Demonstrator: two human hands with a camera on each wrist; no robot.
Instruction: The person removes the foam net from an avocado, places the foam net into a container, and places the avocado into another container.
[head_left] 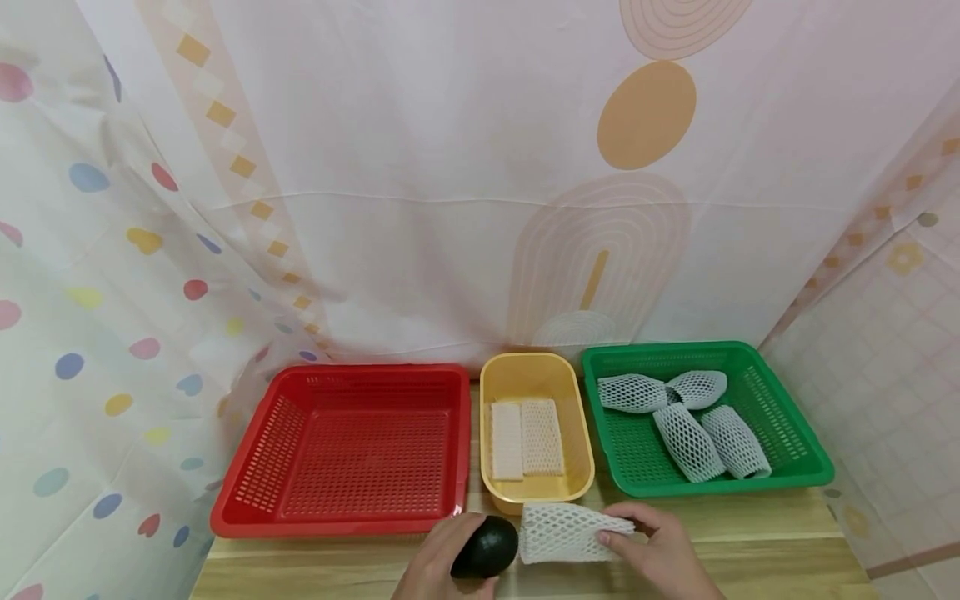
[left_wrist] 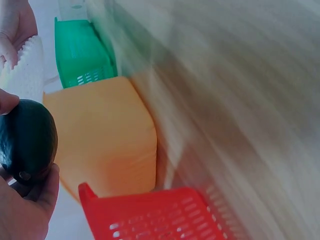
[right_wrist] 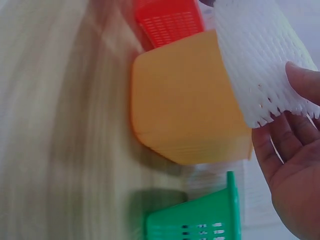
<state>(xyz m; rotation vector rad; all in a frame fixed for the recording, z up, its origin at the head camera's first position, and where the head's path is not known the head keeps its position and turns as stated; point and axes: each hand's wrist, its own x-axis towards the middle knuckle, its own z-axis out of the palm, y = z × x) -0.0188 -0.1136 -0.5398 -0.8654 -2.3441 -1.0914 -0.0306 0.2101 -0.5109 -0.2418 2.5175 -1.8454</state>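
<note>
Wooden table (head_left: 780, 571); dark fruit (head_left: 491, 547) between left fingers (head_left: 444, 540), net (head_left: 558, 533) between right fingers (head_left: 640, 513).

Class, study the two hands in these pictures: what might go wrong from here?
1. The rounded dark fruit could slip from the left hand.
2. The thin foam net, pinched at one end by the right hand, might tear or crumple there.
3. The yellow tub stands just beyond the net, so a careless move may knock it.
</note>
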